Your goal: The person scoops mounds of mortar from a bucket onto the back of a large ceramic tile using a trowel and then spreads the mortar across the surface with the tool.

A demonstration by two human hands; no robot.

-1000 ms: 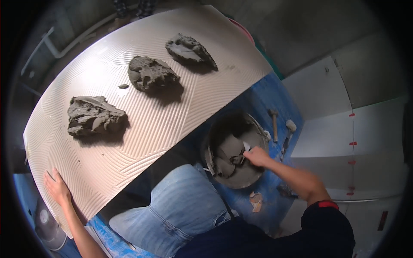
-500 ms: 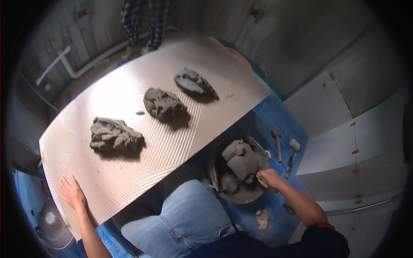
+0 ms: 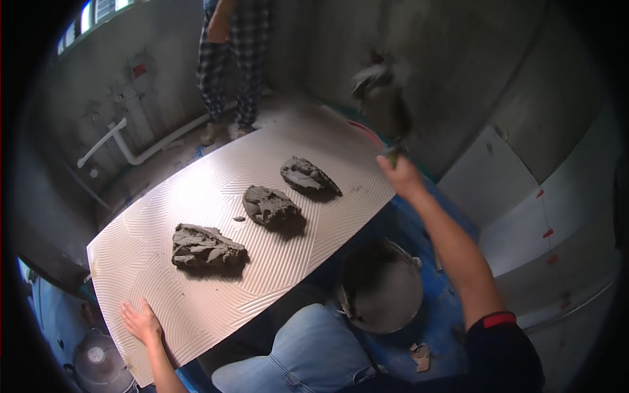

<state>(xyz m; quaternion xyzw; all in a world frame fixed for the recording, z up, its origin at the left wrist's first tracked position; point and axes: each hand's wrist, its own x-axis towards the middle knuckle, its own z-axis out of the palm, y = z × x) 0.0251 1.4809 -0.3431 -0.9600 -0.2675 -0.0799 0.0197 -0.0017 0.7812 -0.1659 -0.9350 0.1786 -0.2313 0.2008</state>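
Observation:
A large pale tile [image 3: 203, 314] lies tilted across the view, its surface combed into ridges. My left hand [image 3: 141, 322] rests flat near its lower left corner, fingers spread. Three lumps of grey mortar sit in a row on it: a near lump [image 3: 206, 249], a middle lump [image 3: 270, 206] and a far lump [image 3: 308, 177]. My right hand [image 3: 403, 177] is closed round the green handle of a trowel [image 3: 394, 149], raised above the tile's far right corner. The trowel carries a blurred heap of mortar [image 3: 383, 98]. Below my right arm stands the mortar bucket [image 3: 414, 262].
A person in checked trousers [image 3: 232, 72] stands beyond the tile's far edge, near a white pipe [image 3: 157, 149] along the wall. Pale panels [image 3: 468, 177] lean at the right. A broken brownish piece [image 3: 420, 357] lies on the blue floor; another round container [image 3: 101, 360] stands at lower left.
My right hand has lifted the trowel of mortar out of the bucket, up and away toward the far wall. My left hand stays on the tile. The view has tilted upward.

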